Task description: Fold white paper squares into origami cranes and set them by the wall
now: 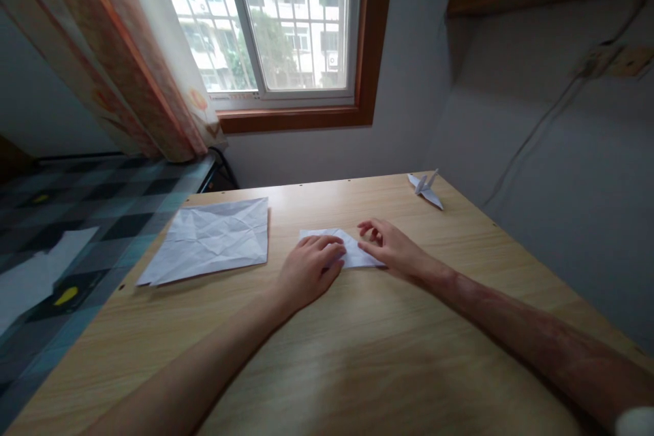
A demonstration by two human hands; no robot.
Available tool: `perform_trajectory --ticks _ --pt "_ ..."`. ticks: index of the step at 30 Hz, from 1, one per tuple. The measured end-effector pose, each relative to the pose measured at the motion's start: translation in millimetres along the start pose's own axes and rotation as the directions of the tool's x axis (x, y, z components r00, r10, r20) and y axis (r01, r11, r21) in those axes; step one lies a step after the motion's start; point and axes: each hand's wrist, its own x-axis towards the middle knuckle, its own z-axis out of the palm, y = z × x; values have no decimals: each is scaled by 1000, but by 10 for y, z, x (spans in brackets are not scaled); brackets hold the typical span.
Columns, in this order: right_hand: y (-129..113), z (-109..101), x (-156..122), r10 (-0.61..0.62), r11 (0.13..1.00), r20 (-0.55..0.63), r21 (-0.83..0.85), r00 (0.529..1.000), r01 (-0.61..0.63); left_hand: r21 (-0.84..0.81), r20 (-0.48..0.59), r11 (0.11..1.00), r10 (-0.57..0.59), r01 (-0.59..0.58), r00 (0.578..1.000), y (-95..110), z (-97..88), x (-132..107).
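Observation:
A small folded piece of white paper lies flat on the wooden table, near its middle. My left hand rests palm-down on the paper's left part, fingers stretched over it. My right hand presses on the paper's right edge with its fingers curled and fingertips on the sheet. A finished white paper crane stands at the far right of the table, apart from both hands.
A larger creased white sheet lies on the table's left side. Left of the table is a bed with a checked cover and a curtain. A window and grey walls stand beyond the far edge.

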Motion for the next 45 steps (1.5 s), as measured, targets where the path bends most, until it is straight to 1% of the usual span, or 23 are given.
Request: perform_trajectory --ticks 1,3,5,8,10,12,14,16,18,21,24,26,29,30,32,35,37,39,41,42,43,45 --pt "8 39 73 60 996 27 69 998 -62 -2 1 1000 1 -1 1000 -4 2 -1" --pt "12 95 183 125 979 76 152 989 -136 -11 -2 1000 -6 6 1000 -13 9 -7" --pt "17 130 243 163 958 92 222 982 -180 -27 -10 1000 -16 15 1000 -20 16 -14" --pt "40 172 253 196 913 80 350 977 -212 -48 -25 998 -34 33 999 -16 17 -20" --pt "39 207 219 170 874 95 446 981 -195 -38 -33 998 -52 50 998 -1 7 -19" --pt "2 252 167 107 839 109 523 988 -149 -15 -37 997 -70 70 997 20 -12 -13" --pt "-75 301 108 45 832 66 550 997 -74 -19 -44 996 -94 93 995 44 -41 -7" --pt "-175 336 51 -12 849 8 528 1000 6 -82 -47 990 -118 114 992 64 -79 -2" --pt "-273 347 1 -66 835 -17 547 998 64 -197 -31 972 -139 131 990 71 -120 0" --pt "-369 322 -52 -174 839 8 525 985 144 -418 14 894 -171 162 985 38 -165 0" --pt "-388 291 -74 -279 873 -19 412 960 262 -603 16 768 -259 216 966 -33 -176 1" --pt "-376 285 -78 -328 883 -36 344 944 320 -668 30 703 -303 244 953 -75 -165 5" --pt "-357 291 -79 -367 879 -37 313 930 359 -719 74 636 -330 280 941 -104 -139 8" --pt "-352 294 -79 -375 875 -51 311 926 372 -743 79 605 -344 286 935 -106 -132 7" --pt "-333 296 -72 -367 871 -118 305 923 385 -809 85 515 -374 283 924 -107 -127 -4" --pt "-274 268 -42 -274 887 -225 317 935 336 -896 137 348 -371 275 918 -117 -141 -40" --pt "-223 227 -10 -205 890 -212 365 956 272 -922 185 264 -340 283 922 -132 -152 -67" --pt "-183 181 23 -165 866 -142 453 976 212 -933 210 213 -333 290 919 -147 -153 -84" --pt "-160 148 54 -136 834 -59 532 989 146 -932 219 196 -370 306 903 -155 -146 -88" --pt "-154 138 70 -116 822 -23 558 993 109 -927 216 204 -397 315 892 -154 -143 -84" --pt "-149 134 87 -87 812 1 580 996 70 -918 208 225 -426 326 880 -152 -139 -76" --pt "-130 133 127 0 780 7 626 1000 -4 -890 162 306 -479 337 863 -146 -134 -54"
